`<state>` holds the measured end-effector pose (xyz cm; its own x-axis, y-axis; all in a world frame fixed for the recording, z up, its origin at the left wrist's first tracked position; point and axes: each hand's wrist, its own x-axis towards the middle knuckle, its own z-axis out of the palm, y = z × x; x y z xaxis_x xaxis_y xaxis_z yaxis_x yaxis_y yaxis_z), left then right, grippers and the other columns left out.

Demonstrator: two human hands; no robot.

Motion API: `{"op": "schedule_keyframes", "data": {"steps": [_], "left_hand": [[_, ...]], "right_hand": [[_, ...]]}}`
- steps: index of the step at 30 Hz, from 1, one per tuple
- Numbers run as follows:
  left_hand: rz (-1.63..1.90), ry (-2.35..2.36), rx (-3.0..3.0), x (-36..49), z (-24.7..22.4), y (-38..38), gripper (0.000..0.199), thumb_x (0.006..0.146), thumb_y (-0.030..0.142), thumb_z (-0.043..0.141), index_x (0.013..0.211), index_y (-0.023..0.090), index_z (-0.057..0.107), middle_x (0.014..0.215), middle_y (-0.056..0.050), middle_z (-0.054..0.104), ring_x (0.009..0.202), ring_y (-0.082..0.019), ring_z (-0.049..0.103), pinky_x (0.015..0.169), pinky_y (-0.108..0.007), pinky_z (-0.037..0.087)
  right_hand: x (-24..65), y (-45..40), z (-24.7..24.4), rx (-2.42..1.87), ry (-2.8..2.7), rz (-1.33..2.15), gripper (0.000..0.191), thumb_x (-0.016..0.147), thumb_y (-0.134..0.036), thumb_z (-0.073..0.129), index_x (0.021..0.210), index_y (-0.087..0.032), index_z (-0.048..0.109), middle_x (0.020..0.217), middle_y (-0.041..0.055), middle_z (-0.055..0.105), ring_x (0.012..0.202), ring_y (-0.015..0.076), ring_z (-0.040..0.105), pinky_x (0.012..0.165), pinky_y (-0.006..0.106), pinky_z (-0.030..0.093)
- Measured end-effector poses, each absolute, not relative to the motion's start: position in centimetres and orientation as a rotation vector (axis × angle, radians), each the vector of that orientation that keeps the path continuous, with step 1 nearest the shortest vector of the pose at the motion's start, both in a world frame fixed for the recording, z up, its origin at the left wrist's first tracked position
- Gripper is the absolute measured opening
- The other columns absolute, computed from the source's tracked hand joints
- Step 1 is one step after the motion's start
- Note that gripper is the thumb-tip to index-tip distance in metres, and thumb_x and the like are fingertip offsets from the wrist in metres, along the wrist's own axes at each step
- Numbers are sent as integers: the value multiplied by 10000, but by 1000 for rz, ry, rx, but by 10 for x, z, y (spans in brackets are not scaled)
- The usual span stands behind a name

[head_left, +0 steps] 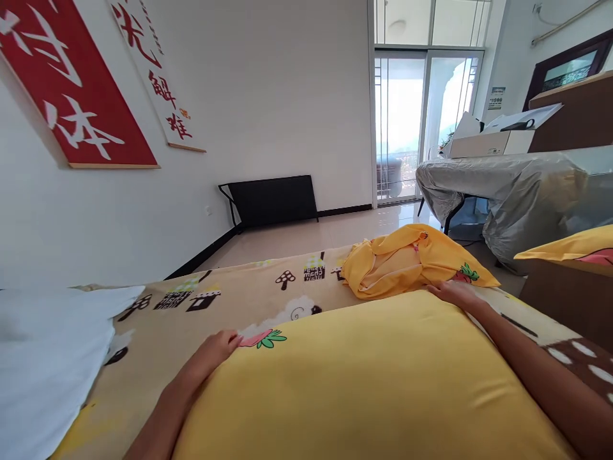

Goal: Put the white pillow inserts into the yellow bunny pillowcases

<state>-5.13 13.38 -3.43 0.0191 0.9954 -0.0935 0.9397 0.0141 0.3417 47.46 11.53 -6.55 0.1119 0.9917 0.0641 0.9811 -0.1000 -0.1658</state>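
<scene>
A plump yellow pillow with a pink-and-green carrot or strawberry print fills the near middle of the view. At its far left corner my left hand is closed on the edge, fingertips partly hidden. My right hand grips the far right corner, its fingers curled over the fabric. Just beyond the right hand lies a crumpled orange-yellow pillowcase with its opening facing me. Both rest over a beige patterned blanket printed with sheep, mushrooms and houses.
White cloth lies at the left. To the right, a brown box has yellow printed fabric on top. Behind it stands a plastic-covered table bearing an open carton. A black folded frame leans against the wall.
</scene>
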Motion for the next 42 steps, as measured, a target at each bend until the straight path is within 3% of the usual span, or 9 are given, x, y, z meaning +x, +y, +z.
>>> {"op": "schedule_keyframes", "data": {"steps": [3, 6, 10, 13, 20, 24, 28, 36, 42], "left_hand": [[229, 2039, 2140, -19, -8, 110, 351, 789, 346, 365, 823, 142, 649, 953, -180, 685, 951, -325, 614, 837, -414, 437], [256, 1803, 2345, 51, -8, 71, 404, 861, 315, 316, 1124, 229, 610, 1225, -83, 627, 1132, -220, 566, 972, -347, 403], [308, 1487, 2683, 98, -37, 28, 468, 922, 358, 261, 1318, 263, 492, 1437, -32, 448, 1364, -213, 346, 1145, -490, 218], [466, 1639, 2670, 54, -64, 19, 473, 914, 385, 290, 1345, 281, 455, 1442, -14, 441, 1342, -201, 382, 1142, -470, 265], [822, 1811, 2686, -70, -124, -9, 542, 895, 351, 288, 1434, 335, 236, 1507, -5, 329, 1390, -220, 298, 1122, -460, 301], [791, 1921, 2682, -102, -133, -30, 565, 873, 328, 310, 1433, 326, 235, 1478, -34, 381, 1326, -238, 409, 1038, -404, 423], [768, 1907, 2847, -74, -104, -43, 567, 779, 329, 428, 1342, 287, 370, 1400, -73, 475, 1226, -285, 511, 918, -420, 507], [516, 1101, 3123, 120, -50, -68, 662, 640, 289, 534, 1286, 153, 480, 1308, -115, 547, 1216, -292, 484, 1074, -428, 383], [736, 1122, 3283, 58, -98, -62, 624, 555, 208, 475, 1175, 236, 543, 1114, -68, 638, 1066, -263, 554, 981, -383, 419]], "right_hand": [[440, 92, -40, -2202, -2068, 20, 315, 898, -294, 424, 823, -107, 666, 931, 209, 691, 909, 298, 652, 819, 418, 453], [372, 57, -31, -1894, -2315, 53, 326, 943, -349, 353, 926, -204, 645, 1036, 88, 690, 988, 196, 630, 900, 319, 429], [325, 16, -47, -1256, -2432, 4, 372, 973, -291, 274, 1172, -216, 580, 1254, 81, 606, 1192, 183, 524, 1033, 362, 350], [359, 5, -70, -1348, -2316, 49, 426, 962, -356, 321, 1339, -232, 476, 1405, 65, 484, 1310, 202, 420, 1102, 423, 287], [453, -23, -129, -1609, -2068, -33, 501, 959, -418, 302, 1445, -301, 308, 1509, 19, 325, 1401, 207, 271, 1130, 470, 248], [483, -52, -149, -1644, -1957, -91, 502, 957, -389, 300, 1451, -304, 262, 1496, 43, 347, 1378, 227, 311, 1070, 467, 327], [478, -72, -130, -1592, -1972, -168, 457, 901, -352, 401, 1341, -227, 393, 1351, 122, 481, 1235, 286, 441, 966, 475, 389], [330, -89, -64, -1108, -2426, -47, 470, 756, -236, 499, 1222, -177, 493, 1207, 107, 553, 1077, 273, 463, 986, 478, 327], [360, -96, -86, -950, -2454, -113, 304, 773, -139, 466, 1055, -186, 569, 1023, 77, 628, 932, 211, 536, 894, 381, 393]]}}
